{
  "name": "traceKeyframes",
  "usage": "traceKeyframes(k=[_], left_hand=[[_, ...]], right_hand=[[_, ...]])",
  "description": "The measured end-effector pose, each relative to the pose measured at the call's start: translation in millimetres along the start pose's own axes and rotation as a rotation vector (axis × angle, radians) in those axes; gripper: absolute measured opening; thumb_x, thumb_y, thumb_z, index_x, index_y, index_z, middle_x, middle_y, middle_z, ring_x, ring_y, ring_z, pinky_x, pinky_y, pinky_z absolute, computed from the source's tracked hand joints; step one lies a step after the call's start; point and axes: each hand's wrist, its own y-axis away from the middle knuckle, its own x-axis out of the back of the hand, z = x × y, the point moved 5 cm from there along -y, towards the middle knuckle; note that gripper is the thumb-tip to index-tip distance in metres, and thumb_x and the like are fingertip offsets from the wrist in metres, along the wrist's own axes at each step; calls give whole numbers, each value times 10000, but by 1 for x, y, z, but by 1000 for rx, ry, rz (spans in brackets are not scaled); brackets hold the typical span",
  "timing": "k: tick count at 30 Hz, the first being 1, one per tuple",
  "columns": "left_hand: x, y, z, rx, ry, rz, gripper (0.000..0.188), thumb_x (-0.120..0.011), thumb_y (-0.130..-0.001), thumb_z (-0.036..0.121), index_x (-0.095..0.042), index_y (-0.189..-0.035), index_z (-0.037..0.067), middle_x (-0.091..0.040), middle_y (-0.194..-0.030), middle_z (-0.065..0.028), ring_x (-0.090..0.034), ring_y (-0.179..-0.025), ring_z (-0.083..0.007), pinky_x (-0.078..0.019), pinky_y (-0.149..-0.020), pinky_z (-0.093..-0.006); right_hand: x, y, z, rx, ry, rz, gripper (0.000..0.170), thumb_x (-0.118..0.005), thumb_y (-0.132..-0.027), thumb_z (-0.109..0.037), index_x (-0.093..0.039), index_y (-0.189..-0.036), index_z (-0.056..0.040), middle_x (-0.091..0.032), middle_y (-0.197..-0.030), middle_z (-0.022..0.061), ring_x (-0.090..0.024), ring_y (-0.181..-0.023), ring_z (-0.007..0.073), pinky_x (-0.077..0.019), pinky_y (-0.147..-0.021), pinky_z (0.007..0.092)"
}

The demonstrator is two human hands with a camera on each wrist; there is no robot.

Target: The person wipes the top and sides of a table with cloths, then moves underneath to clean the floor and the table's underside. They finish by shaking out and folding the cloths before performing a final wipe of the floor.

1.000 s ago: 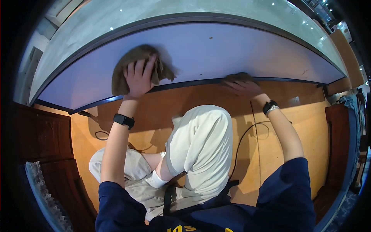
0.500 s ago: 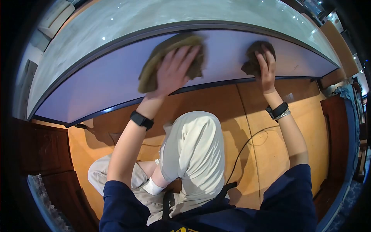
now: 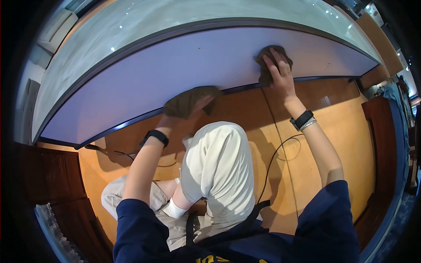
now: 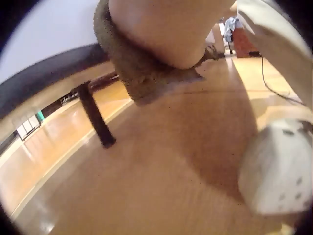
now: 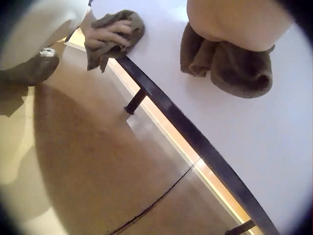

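My left hand (image 3: 202, 104) grips a brown cloth (image 3: 186, 101) at the lower edge of a pale front panel (image 3: 131, 83). In the head view that hand is blurred and partly hidden by the cloth. The right wrist view shows its bent fingers (image 5: 113, 33) spread over the cloth. Farther right and higher, my right hand (image 3: 282, 79) holds a second, bunched brown cloth (image 3: 264, 72) against the panel, fingers bent over it. The right wrist view shows this cloth folded thick (image 5: 242, 71) under the hand.
A dark frame edges the panel, below a pale marbled top (image 3: 175, 11). Short dark legs (image 4: 95, 115) stand underneath. A black cable (image 3: 272, 162) lies on the tan floor (image 3: 315, 175). Dark wooden furniture (image 3: 50, 175) flanks the sitting person's bent knee (image 3: 219, 162) on both sides.
The left hand and cloth first moved right and up the panel, then down to its lower edge. The right hand and cloth rose from the lower edge, then shifted left.
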Motion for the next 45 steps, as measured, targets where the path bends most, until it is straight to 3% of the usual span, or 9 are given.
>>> traceKeyframes(k=[3,8,13,20,28,35,37,42,45], left_hand=[[22,11,11,-186,-437,-219,537,-427,-876,270,-259,-1374,162,-241,-1421,-37,-261,-1293,-189,-240,-1045,-339],[88,-24,1,289,427,-501,470,-505,-833,253,-420,-1294,210,-415,-1314,-12,-414,-1181,-196,-355,-964,-345],[43,21,-18,122,-26,-381,440,-575,-796,251,-492,-1227,224,-519,-1194,-17,-521,-1038,-211,-421,-885,-340],[72,25,-12,-55,-68,-132,312,-575,-808,262,-550,-1114,211,-569,-1076,7,-568,-913,-188,-458,-792,-318],[58,37,-16,29,122,-152,360,-596,-791,232,-542,-1147,222,-558,-1105,22,-560,-944,-182,-454,-814,-327],[43,50,-21,-5,4,-306,472,-530,-784,226,-467,-1248,282,-443,-1251,53,-498,-1054,-187,-447,-835,-364],[48,55,-20,-10,-71,-269,478,-530,-779,224,-466,-1249,287,-436,-1261,56,-493,-1062,-185,-432,-857,-372],[60,42,-11,-162,-221,-227,482,-525,-776,223,-465,-1250,286,-425,-1280,49,-472,-1096,-188,-391,-913,-388],[58,46,-9,-245,-298,-171,469,-521,-778,228,-474,-1242,277,-433,-1273,45,-463,-1114,-192,-376,-928,-398]], right_hand=[[-7,-7,-19,0,-83,6,470,-483,-759,-9,-496,-1209,-143,-426,-1280,92,-462,-1099,293,-400,-933,366],[-47,-8,-93,146,-338,-127,640,-495,-664,50,-456,-1256,-190,-403,-1325,46,-419,-1165,266,-397,-941,367],[-93,33,-130,403,-343,-371,497,-483,-774,-159,-427,-1265,-212,-395,-1323,21,-409,-1176,206,-416,-912,343],[-109,129,-24,140,-182,-609,427,-442,-847,-227,-417,-1271,-191,-347,-1367,56,-400,-1199,265,-399,-923,426],[-51,183,117,134,-20,-272,467,-514,-750,-79,-457,-1210,-19,-419,-1286,163,-416,-1176,328,-375,-974,403],[-9,223,198,-1068,349,110,321,-464,-779,-7,-500,-1098,6,-585,-950,180,-567,-900,334,-449,-796,410],[-28,233,222,-1510,-321,639,269,-435,-813,-131,-543,-1038,-32,-584,-952,123,-564,-872,282,-456,-756,447],[-132,256,256,-1639,-1403,859,431,-407,-846,-105,-349,-1272,-80,-404,-1289,153,-458,-1118,277,-408,-898,456],[-149,247,230,-1491,-1040,824,512,-355,-851,-140,-248,-1351,-112,-315,-1347,150,-405,-1159,287,-375,-939,466]])
